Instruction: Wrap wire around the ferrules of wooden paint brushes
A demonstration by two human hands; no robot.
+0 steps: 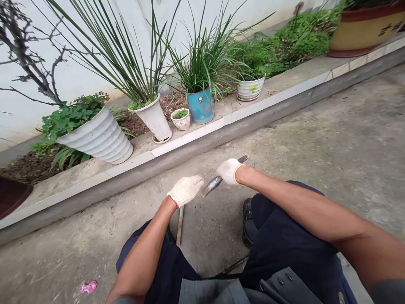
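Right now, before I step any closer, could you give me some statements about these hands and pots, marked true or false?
1. The right hand grips a bar. True.
2. The left hand is bare. False: the left hand wears a pale glove.
3. A pink object lies on the ground. True.
4. The blue pot stands on the ground. False: the blue pot stands on the ledge.
5. The yellow pot is at the picture's upper right. True.
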